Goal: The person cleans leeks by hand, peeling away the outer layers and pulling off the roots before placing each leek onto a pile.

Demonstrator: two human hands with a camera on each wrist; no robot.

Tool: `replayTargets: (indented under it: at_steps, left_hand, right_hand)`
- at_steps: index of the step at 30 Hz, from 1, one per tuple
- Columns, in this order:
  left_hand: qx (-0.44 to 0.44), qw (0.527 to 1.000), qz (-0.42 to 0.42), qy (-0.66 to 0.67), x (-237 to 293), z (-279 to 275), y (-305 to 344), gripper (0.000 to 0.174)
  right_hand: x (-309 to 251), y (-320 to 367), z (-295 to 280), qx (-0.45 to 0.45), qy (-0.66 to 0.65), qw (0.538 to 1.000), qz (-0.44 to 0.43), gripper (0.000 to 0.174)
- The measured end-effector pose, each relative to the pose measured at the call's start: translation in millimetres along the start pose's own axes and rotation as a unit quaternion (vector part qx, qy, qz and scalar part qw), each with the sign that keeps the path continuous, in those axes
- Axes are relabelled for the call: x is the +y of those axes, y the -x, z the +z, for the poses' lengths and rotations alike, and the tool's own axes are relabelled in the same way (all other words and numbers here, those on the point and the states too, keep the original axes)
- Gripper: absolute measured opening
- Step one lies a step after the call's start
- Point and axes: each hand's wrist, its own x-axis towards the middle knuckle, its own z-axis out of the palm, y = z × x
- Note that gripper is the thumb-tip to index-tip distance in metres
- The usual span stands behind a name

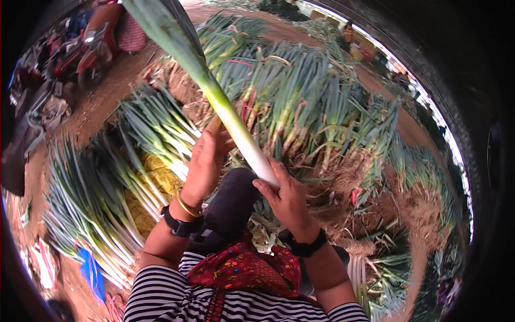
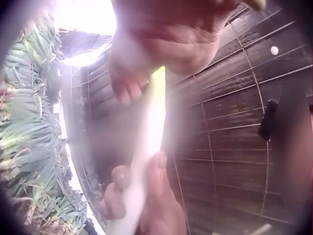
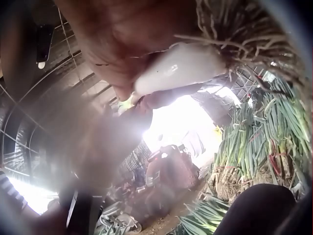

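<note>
In the head view a long leek slants across the middle, its green leaves rising to the upper left. My right hand grips its white lower end, thumb laid along the stalk. The right wrist view shows a tangle of roots at the base of the white shank. My left hand is raised beside the pale green part of the leek, its fingers reaching behind the stalk. From the left wrist, the left hand appears at the top, over the upper stalk, with loosely extended fingers.
Cleaned leeks lie in rows at the left, partly over yellow netting. Bundled leeks with earthy roots spread ahead and right. My dark-clad knee is below the hands. A red motorbike stands at the far left.
</note>
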Motion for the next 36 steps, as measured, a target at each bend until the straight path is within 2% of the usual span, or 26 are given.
replayTargets:
  at_steps: [2, 3, 5, 7, 9, 13, 15, 17, 18, 19, 21, 22, 23, 25, 27, 29, 33, 35, 36]
  left_hand:
    - [-0.04, 0.998, -0.011, 0.036, 6, -1, -14, 0.068]
    - [-0.053, 0.998, -0.023, 0.022, 5, 22, -16, 0.068]
    - [-0.036, 0.996, -0.041, 0.068, 1, 35, -26, 0.068]
    - [-0.029, 0.996, -0.038, 0.069, -2, 42, -42, 0.068]
    - [-0.051, 0.988, -0.044, 0.14, -4, 43, -60, 0.065]
    - [-0.017, 0.977, -0.082, 0.198, -9, 56, -85, 0.059]
    - [-0.035, 0.971, -0.089, 0.219, -16, 61, -87, 0.053]
    - [0.002, 0.962, -0.145, 0.233, -23, 68, -86, 0.046]
    - [0.011, 0.961, -0.12, 0.249, -29, 75, -85, 0.037]
    - [0.002, 0.961, -0.123, 0.248, -34, 80, -85, 0.037]
    - [-0.015, 0.969, -0.157, 0.189, -48, 87, -78, 0.034]
    - [-0.019, 0.971, -0.158, 0.178, -55, 95, -73, 0.034]
    - [-0.036, 0.959, -0.185, 0.21, -57, 101, -67, 0.034]
    - [-0.044, 0.961, -0.18, 0.204, -68, 116, -56, 0.037]
    - [-0.042, 0.958, -0.206, 0.194, -83, 122, -47, 0.038]
    - [-0.002, 0.964, -0.186, 0.188, -99, 127, -43, 0.037]
    - [0.0, 0.983, -0.149, 0.11, -118, 129, -41, 0.036]
    - [-0.021, 0.989, -0.111, 0.097, -121, 136, -39, 0.039]
    - [-0.026, 0.991, -0.099, 0.092, -123, 138, -39, 0.041]
  right_hand:
    - [2, 2, 3, 0.021, -0.106, 0.994, 0.02, 0.047]
    - [11, 16, -9, 0.036, -0.12, 0.992, 0.029, 0.047]
    - [18, 25, -17, 0.029, -0.173, 0.981, 0.079, 0.046]
    - [23, 36, -22, 0.036, -0.194, 0.976, 0.096, 0.045]
    - [29, 49, -26, 0.045, -0.217, 0.969, 0.114, 0.043]
    - [48, 71, -32, 0.043, -0.26, 0.956, 0.127, 0.04]
    - [58, 76, -39, 0.025, -0.285, 0.944, 0.165, 0.036]
    - [73, 74, -43, 0.043, -0.281, 0.948, 0.144, 0.036]
    - [80, 71, -46, 0.054, -0.274, 0.952, 0.122, 0.037]
    - [83, 66, -49, 0.064, -0.273, 0.952, 0.123, 0.037]
    - [87, 51, -52, 0.099, -0.148, 0.98, 0.091, 0.041]
    - [83, 40, -56, 0.112, -0.132, 0.982, 0.071, 0.045]
    - [81, 31, -57, 0.141, -0.101, 0.983, 0.061, 0.043]
    - [75, 15, -62, 0.161, -0.087, 0.979, 0.087, 0.045]
    - [80, 6, -60, 0.176, -0.028, 0.977, 0.116, 0.059]
    - [89, 6, -50, 0.203, 0.001, 0.97, 0.132, 0.063]
    - [100, 15, -34, 0.206, -0.072, 0.964, 0.154, 0.059]
    - [108, 17, -25, 0.239, -0.061, 0.96, 0.132, 0.055]
    - [110, 18, -23, 0.257, -0.099, 0.955, 0.112, 0.055]
